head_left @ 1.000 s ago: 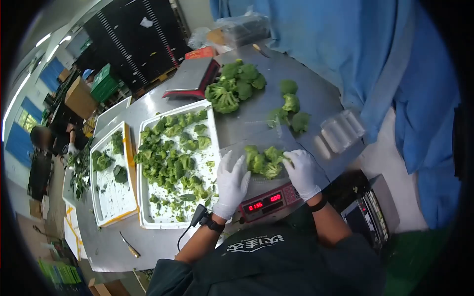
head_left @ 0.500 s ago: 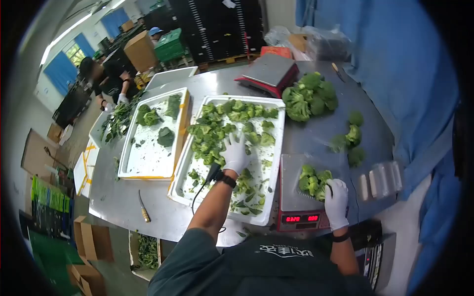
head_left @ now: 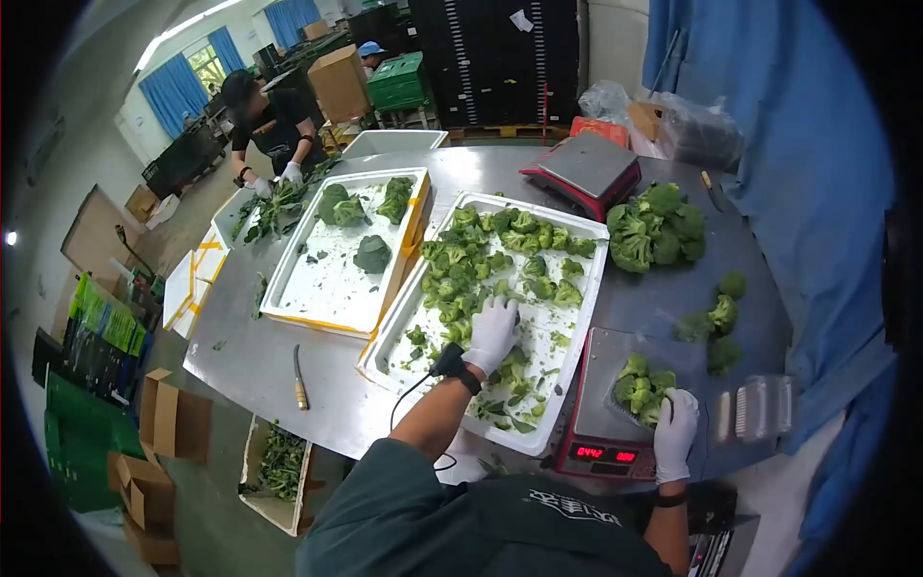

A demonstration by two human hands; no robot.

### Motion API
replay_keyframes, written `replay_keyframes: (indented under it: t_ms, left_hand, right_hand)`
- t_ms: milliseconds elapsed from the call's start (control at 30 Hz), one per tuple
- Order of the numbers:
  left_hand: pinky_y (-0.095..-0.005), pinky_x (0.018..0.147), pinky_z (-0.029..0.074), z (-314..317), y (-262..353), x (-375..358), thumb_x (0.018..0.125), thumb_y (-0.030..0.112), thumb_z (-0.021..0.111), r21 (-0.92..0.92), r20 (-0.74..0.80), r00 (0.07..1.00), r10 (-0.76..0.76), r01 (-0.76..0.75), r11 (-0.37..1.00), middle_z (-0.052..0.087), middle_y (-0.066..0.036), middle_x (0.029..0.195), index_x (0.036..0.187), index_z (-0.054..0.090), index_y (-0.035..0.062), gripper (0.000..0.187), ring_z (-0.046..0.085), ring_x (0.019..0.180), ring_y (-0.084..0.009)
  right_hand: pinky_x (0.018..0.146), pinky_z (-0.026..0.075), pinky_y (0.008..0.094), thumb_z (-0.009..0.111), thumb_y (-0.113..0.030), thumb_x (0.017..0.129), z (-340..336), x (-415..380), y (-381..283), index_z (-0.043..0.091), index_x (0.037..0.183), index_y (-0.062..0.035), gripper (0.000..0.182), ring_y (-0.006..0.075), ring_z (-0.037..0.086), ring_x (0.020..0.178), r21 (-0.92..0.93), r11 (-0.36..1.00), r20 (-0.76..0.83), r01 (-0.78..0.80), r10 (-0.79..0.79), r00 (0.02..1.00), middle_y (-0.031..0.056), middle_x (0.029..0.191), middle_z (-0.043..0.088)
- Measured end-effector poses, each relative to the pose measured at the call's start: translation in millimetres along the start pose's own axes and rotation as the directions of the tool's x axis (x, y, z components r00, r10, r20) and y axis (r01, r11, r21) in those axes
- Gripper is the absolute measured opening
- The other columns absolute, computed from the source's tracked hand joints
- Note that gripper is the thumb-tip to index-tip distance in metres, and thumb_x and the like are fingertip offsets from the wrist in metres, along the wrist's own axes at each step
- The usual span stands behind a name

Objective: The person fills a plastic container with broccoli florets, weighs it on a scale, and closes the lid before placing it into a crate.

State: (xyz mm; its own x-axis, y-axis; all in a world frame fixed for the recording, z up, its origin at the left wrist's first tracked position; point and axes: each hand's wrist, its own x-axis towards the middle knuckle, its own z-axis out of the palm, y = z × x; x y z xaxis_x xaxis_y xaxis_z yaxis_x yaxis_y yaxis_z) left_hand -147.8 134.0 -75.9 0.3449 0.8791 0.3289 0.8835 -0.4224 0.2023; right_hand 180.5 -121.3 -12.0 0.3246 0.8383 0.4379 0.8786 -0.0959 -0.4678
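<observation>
My left hand (head_left: pixel 493 335), in a white glove, is among cut broccoli florets (head_left: pixel 457 279) in the white foam tray (head_left: pixel 598 279). Its fingers are curled downward; what they hold, if anything, is hidden. My right hand (head_left: pixel 677 435), also gloved, has its fingers closed at the right side of a broccoli floret (head_left: pixel 663 381) in a clear plastic box (head_left: pixel 626 408). That box rests on a red digital scale (head_left: pixel 588 389) with a lit red display (head_left: pixel 604 454). Loose leaf scraps and crumbs lie in the lower part of the foam tray.
Left of my tray stands another foam tray (head_left: pixel 327 281) with broccoli heads. A second scale (head_left: pixel 588 165), a broccoli pile (head_left: pixel 658 229), stacked clear boxes (head_left: pixel 766 408) and a knife (head_left: pixel 301 377) are on the metal table (head_left: pixel 240 370). Across it, a co-worker (head_left: pixel 274 135) handles leafy stems.
My left hand's fingers have gone from spread to curled over the florets. My right hand stays at the box. The display now reads higher, and the camera view has shifted.
</observation>
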Motion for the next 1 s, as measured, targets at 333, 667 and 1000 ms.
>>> replay_keyframes:
  t_ms: [333, 667, 1000]
  left_hand:
    - [-0.0477, 0.108, 0.047, -88.4, 71.1, 7.3, 0.077, -0.001, 0.078, -0.474, -0.386, 0.922, 0.008, -0.205, 0.856, 0.059, -0.019, 0.128, 0.132, 0.057, 0.0031, 0.059, 0.056, 0.122, -0.0402]
    - [-0.0482, 0.103, 0.052, -79.8, 245.9, -24.0, 0.088, 0.023, 0.08, -0.616, 0.082, 0.903, 0.422, -0.287, 0.733, 0.057, -0.026, 0.136, 0.143, 0.055, 0.0034, 0.063, 0.058, 0.125, -0.0434]
    - [-0.0531, 0.11, 0.045, -84.3, 214.5, -48.3, 0.091, 0.02, 0.075, -0.438, -0.145, 0.903, 0.405, -0.425, 0.792, 0.051, -0.027, 0.149, 0.138, 0.064, 0.0084, 0.051, 0.054, 0.132, -0.0407]
  right_hand:
    - [0.093, 0.048, 0.0463, 0.071, -0.011, 0.09, -5.9, 5.1, -10.9, 0.071, 0.108, -0.0058, 0.018, 0.0352, 0.064, 0.109, 0.014, 0.998, -0.105, 0.055, -0.054, 0.993, 0.0132, 0.107, 0.07]
    - [0.111, 0.046, 0.0429, 0.067, -0.007, 0.096, -26.2, 3.9, -20.1, 0.06, 0.14, -0.0037, 0.044, 0.0332, 0.06, 0.126, 0.219, 0.976, -0.256, 0.002, 0.055, 0.965, 0.0135, 0.136, 0.066]
    - [0.106, 0.047, 0.0477, 0.083, -0.016, 0.084, -20.0, 21.1, -19.6, 0.061, 0.142, -0.0077, 0.063, 0.037, 0.06, 0.123, 0.09, 0.995, -0.179, 0.041, -0.024, 0.984, 0.0165, 0.138, 0.062]
